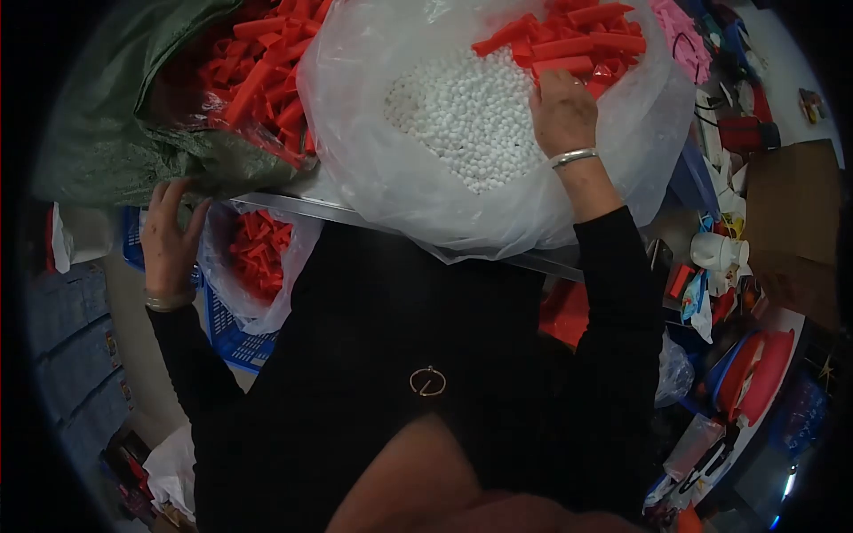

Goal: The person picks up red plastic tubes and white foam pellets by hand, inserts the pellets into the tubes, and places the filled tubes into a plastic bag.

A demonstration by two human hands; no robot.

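A large clear plastic bag (355, 169) lies open before me, with small white beads (466, 120) in its middle. Rolled red plastic pieces (569, 44) lie at the bag's far right side. My right hand (566, 120) is over the beads beside these pieces, fingers curled together; whatever is under the fingertips is hidden. To the left, a green woven sack (107, 151) holds more red rolled pieces (267, 75). My left hand (171, 235) is at the sack's near edge, thumb apart from the fingers, holding nothing that I can see.
Below the metal table edge (302, 208), a blue basket (233, 333) holds a lined bag of red pieces (259, 258). At right stand a cardboard box (795, 222), a white bottle-like item (715, 252) and red and blue round items (766, 373). Blue-grey stacked boxes (75, 346) are at left.
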